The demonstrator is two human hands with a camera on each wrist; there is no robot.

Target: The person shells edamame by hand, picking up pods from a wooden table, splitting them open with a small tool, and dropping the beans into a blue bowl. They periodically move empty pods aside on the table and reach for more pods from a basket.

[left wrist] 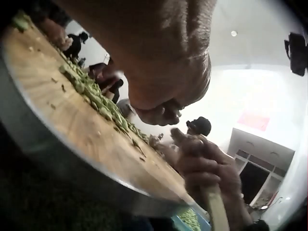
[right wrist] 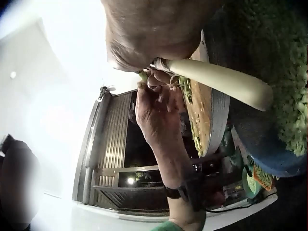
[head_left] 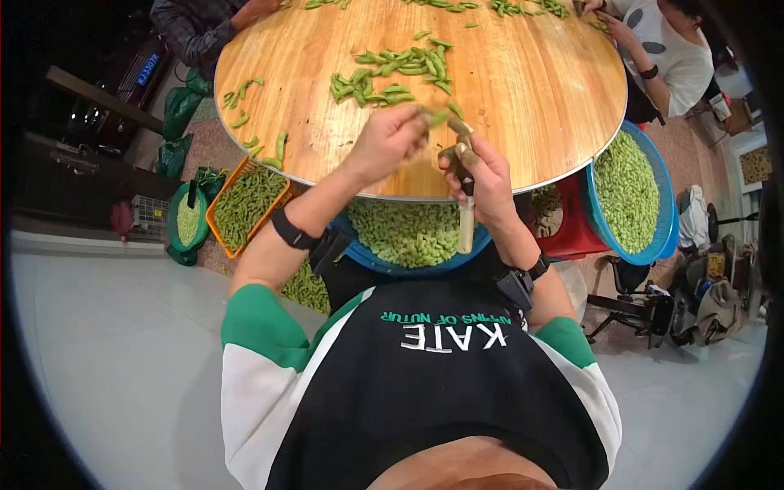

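Note:
Over the near edge of the round table, my left hand (head_left: 395,144) pinches a green soybean pod (head_left: 439,119), blurred in the head view. In the right wrist view, the pod (right wrist: 143,76) shows at that hand's fingertips. Close beside it, my right hand (head_left: 492,181) grips a knife whose pale handle (head_left: 466,229) points down toward me. The same handle (right wrist: 221,83) sticks out from under the right hand in the right wrist view; the blade is mostly hidden by the fingers. Ahead lies a loose pile of soybean pods (head_left: 408,62) on the wooden table (head_left: 310,106).
Below the table edge sits a blue basin of shelled beans (head_left: 408,237). An orange basket (head_left: 214,220) of pods stands left, a blue tub (head_left: 671,214) of beans right, beside a red container (head_left: 574,224). Two other people (head_left: 665,61) (head_left: 192,37) work at the far side.

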